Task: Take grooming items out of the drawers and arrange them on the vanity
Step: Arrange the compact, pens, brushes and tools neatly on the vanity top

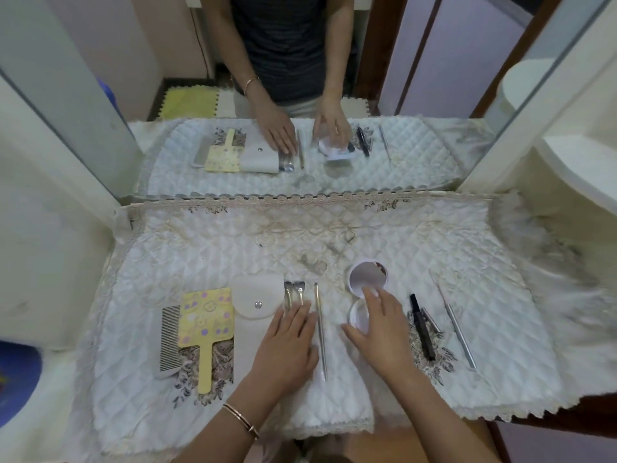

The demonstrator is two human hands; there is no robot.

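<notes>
Both hands palm-down.
Left hand point(287, 339) flat, fingers straight together; right hand point(377, 325) just beside it, fingers spread, thumb out.

A single head-worn camera looks steeply down, close over the desk point(467, 295), facing the mirror point(417, 95) along its far edge.
</notes>
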